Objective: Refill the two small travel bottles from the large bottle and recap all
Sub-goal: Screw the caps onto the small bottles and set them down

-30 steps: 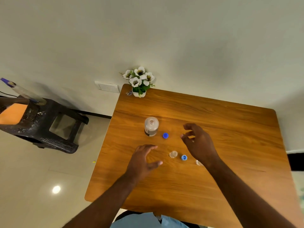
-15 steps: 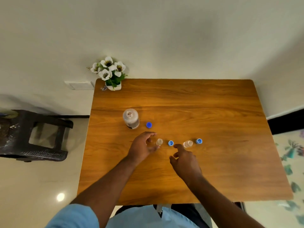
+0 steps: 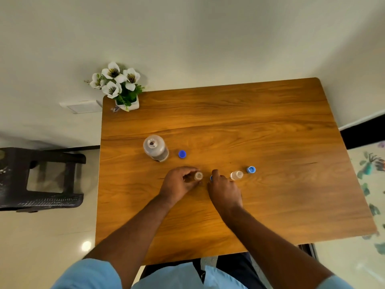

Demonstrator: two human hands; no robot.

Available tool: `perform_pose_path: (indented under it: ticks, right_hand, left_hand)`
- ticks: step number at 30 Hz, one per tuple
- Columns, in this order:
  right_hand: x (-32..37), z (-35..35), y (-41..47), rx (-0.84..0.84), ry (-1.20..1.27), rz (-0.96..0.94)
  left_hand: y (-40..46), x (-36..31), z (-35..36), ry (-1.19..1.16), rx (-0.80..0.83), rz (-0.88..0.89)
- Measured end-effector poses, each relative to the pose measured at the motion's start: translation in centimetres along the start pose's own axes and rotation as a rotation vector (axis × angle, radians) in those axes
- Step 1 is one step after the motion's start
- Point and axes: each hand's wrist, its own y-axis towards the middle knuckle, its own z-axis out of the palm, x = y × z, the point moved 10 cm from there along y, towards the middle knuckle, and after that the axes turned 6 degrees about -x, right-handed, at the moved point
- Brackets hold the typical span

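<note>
One small uncapped bottle point(image 3: 198, 176) was gripped upright on the wooden surface point(image 3: 270, 142) by the curled fingers point(image 3: 188, 170) of the left hand point(image 3: 179, 183). A blue cap point(image 3: 211, 178), just right of that bottle, was pinched by the right hand point(image 3: 224, 189). Beyond the right fingertips stood the second small bottle point(image 3: 236, 175) beside its cap point(image 3: 251, 169). The large open bottle point(image 3: 155, 148) and its cap point(image 3: 182, 154) were seen beyond the left fingers.

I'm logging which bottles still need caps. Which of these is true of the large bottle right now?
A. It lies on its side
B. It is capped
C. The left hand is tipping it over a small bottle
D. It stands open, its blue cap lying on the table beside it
D: the large bottle stands upright with a bare open neck, and a dark blue cap lies on the table just to its right, no hand on either.
</note>
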Motion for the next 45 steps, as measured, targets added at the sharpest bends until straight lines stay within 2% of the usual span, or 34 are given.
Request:
perform_pose_path:
  ticks: [6, 13, 17, 22, 24, 29, 32, 39, 45]
  right_hand:
    - [0.0, -1.1, -0.6, 0.005, 0.099, -0.051]
    - [-0.2, -6.1, -3.8, -0.076, 0.519, -0.081]
    - [0.1, -12.1, -4.8, -0.185, 0.692, -0.175]
    - [-0.6, -22.1, -3.9, -0.369, 0.748, -0.233]
    - [-0.6, -26.1, -3.4, -0.378, 0.765, -0.249]
    - [0.3, -36.7, -2.5, -0.416, 0.747, -0.353]
    - [1.6, -42.1, -2.6, -0.38, 0.762, -0.447]
    - [6.4, -50.8, -4.9, -0.322, 0.407, -0.837]
    - [8.6, -54.4, -7.1, -0.341, 0.099, -0.947]
  left_hand:
    - [-0.2, -0.8, -1.0, 0.019, -0.057, 0.034]
    - [-0.9, -4.3, -3.3, -0.114, -0.184, 0.084]
    - [-1.1, -9.1, -5.4, -0.225, -0.241, 0.15]
    - [-0.7, -16.0, -8.0, -0.352, -0.291, 0.215]
    - [-0.5, -18.6, -9.1, -0.398, -0.331, 0.235]
    - [-0.6, -26.3, -12.2, -0.402, -0.446, 0.36]
    - [-0.8, -30.7, -13.7, -0.371, -0.474, 0.415]
    - [-1.9, -39.0, -16.6, -0.332, -0.555, 0.503]
    - [-2.9, -43.3, -17.6, -0.29, -0.604, 0.565]
